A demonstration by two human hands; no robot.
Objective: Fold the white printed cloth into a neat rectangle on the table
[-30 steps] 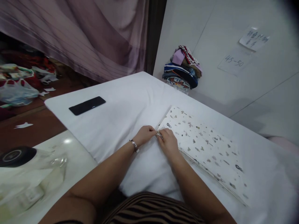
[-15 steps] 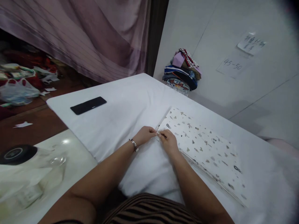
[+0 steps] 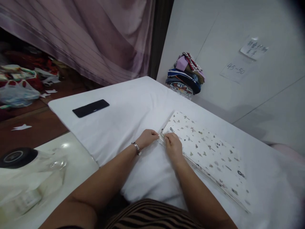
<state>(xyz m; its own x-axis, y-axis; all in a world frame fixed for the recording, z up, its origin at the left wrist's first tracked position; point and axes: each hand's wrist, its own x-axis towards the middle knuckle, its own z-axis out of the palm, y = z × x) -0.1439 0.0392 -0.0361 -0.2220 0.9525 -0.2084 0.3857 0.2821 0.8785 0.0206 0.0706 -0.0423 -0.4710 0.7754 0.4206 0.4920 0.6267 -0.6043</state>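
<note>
A folded white cloth [image 3: 209,152] printed with small grey and brown motifs lies flat in layers on the white-covered table [image 3: 128,98]. At its left corner my left hand [image 3: 148,138] pinches the edge of a layer between thumb and fingertips; a bracelet [image 3: 136,148] circles that wrist. Just to the right, the fingers of my right hand [image 3: 173,144] close on the same corner of the cloth. A small gap separates the two sets of fingertips. What lies under my right palm is hidden.
A black phone [image 3: 91,108] rests on the table's left part. Folded clothes [image 3: 184,76] are stacked against the wall. At lower left, a second white surface [image 3: 71,152] carries a black-lidded item [image 3: 19,157] and clear plastic packaging [image 3: 47,181]. A pink curtain [image 3: 107,38] hangs behind.
My right fingertips have shifted slightly right, away from the left ones, opening a small gap at the cloth's corner. My left hand stays nearly still.
</note>
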